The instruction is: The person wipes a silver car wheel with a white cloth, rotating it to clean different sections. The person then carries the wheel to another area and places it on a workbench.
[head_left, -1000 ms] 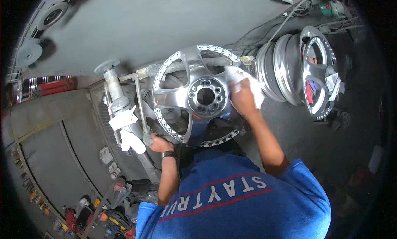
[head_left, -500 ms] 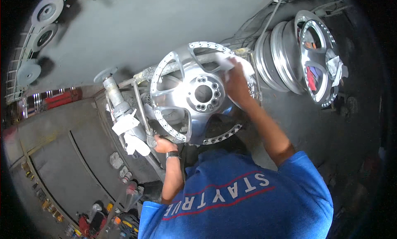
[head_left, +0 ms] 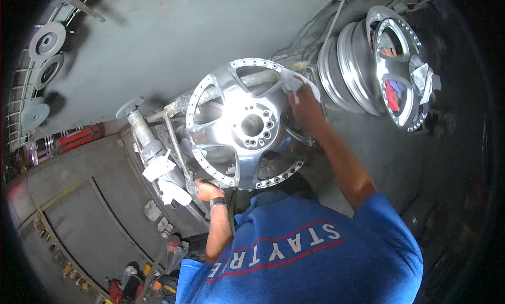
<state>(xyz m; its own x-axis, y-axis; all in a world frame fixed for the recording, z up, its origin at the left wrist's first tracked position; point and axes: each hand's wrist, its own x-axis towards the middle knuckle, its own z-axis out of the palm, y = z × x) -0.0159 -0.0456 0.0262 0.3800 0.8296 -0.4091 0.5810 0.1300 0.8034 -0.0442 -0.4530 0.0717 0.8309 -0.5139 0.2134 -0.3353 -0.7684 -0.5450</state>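
A polished silver wheel face (head_left: 231,117), with several spokes and a bolt-holed rim, is held up on a metal stand (head_left: 176,141). My right hand (head_left: 305,108) is closed on a white cloth (head_left: 312,88), pressing it to the wheel's upper right edge; its fingertips are partly hidden by the cloth. At the lower left of the rim, my left hand (head_left: 210,190), with a watch on the wrist, grips the edge next to the stand's bar. Some of its fingers are out of sight behind the metal.
To the right are silver wheel barrels (head_left: 350,67) and another wheel face (head_left: 386,77) with cloths in its openings. A dusty post-like tool (head_left: 144,125) draped with white cloths stands to the left. Discs (head_left: 47,41) hang on a rack at far left. Assorted items (head_left: 129,283) lie lower left.
My right hand and the cloth have shifted a little outward to the right along the wheel's upper edge. The left hand keeps its place on the rim. My view has shifted slightly.
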